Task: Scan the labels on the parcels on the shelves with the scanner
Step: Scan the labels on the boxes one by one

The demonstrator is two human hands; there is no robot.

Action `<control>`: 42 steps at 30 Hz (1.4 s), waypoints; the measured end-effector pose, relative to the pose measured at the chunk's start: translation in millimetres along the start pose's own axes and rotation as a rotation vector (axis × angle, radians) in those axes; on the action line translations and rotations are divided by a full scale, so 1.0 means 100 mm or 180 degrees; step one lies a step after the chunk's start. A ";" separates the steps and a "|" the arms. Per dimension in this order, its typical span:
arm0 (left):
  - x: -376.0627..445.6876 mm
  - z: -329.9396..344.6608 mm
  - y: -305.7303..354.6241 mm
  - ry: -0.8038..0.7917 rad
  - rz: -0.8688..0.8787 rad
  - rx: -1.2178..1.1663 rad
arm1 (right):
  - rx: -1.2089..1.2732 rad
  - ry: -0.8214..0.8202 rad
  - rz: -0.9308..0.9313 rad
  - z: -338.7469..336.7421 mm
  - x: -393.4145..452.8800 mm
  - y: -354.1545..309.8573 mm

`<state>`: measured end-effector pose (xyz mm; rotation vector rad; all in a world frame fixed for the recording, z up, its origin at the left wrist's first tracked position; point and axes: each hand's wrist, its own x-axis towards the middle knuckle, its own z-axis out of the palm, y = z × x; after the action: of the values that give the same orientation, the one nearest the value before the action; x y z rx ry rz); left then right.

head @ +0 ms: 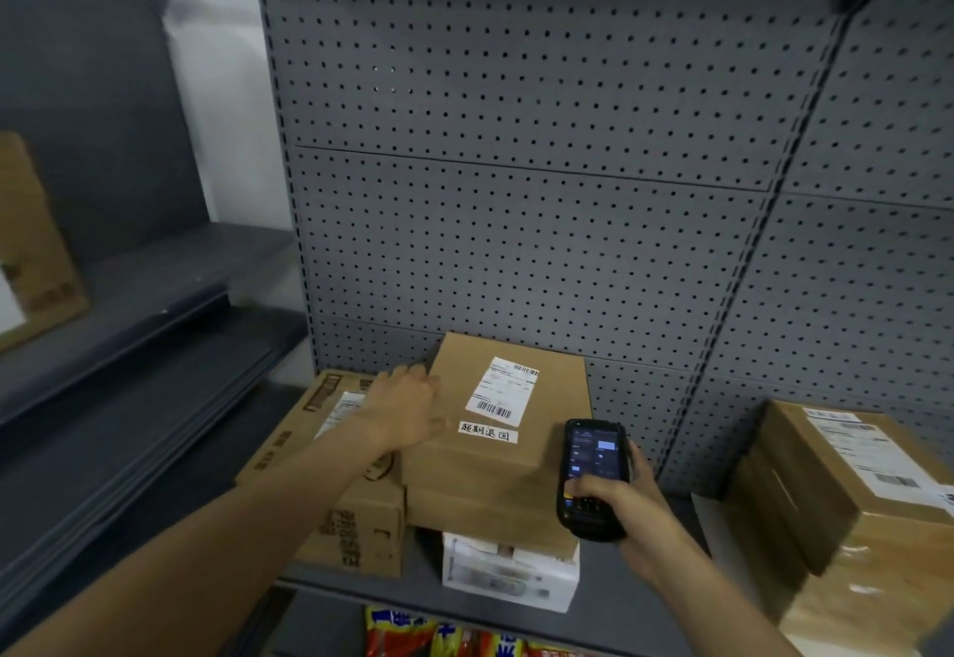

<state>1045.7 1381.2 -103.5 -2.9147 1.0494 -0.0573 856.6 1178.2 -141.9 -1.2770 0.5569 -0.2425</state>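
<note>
A brown cardboard parcel (pixel 495 470) lies tilted on the grey shelf (pixel 619 589), propped on a white box (pixel 508 574). Its top carries a white barcode label (pixel 502 390) and a small white sticker with handwritten characters (pixel 488 432). My left hand (pixel 405 406) rests flat on the parcel's left edge, fingers straight. My right hand (pixel 627 512) grips a black handheld scanner (pixel 593 475) just right of the parcel, its lit screen facing me and my thumb on the keypad.
A printed brown carton (pixel 309 455) with its own label sits left of the parcel, under my left arm. A taped brown box (pixel 852 501) stands at the right. Grey pegboard (pixel 516 191) backs the shelf. Colourful packets (pixel 464 638) lie on the shelf below. Another carton (pixel 36 253) sits far left.
</note>
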 end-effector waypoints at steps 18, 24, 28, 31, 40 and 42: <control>-0.07 0.60 -0.14 -0.0599 0.0005 -0.2223 | -0.0256 0.0152 0.0007 0.09 0.07 -0.01; -0.14 0.67 0.00 -0.0389 0.0069 -0.2344 | -0.0173 0.0114 0.0036 0.06 0.01 -0.04; -0.22 0.70 0.14 0.0012 0.0184 -0.2247 | -0.0073 -0.0078 -0.0001 0.03 -0.07 -0.11; -0.27 0.69 0.25 0.0369 0.0279 -0.2105 | -0.0018 -0.0267 -0.0057 0.03 -0.17 -0.22; -0.27 0.57 0.50 0.1540 0.0163 -0.1628 | 0.0248 -0.0842 -0.0130 0.12 -0.48 -0.53; -0.26 0.55 0.55 0.1773 0.0058 -0.1642 | 0.0314 -0.0983 -0.0074 0.13 -0.53 -0.56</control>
<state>993.1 1357.2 -162.4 -3.4512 1.3208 -0.7424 825.8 1198.0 -72.4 -1.1972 0.2628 -0.0876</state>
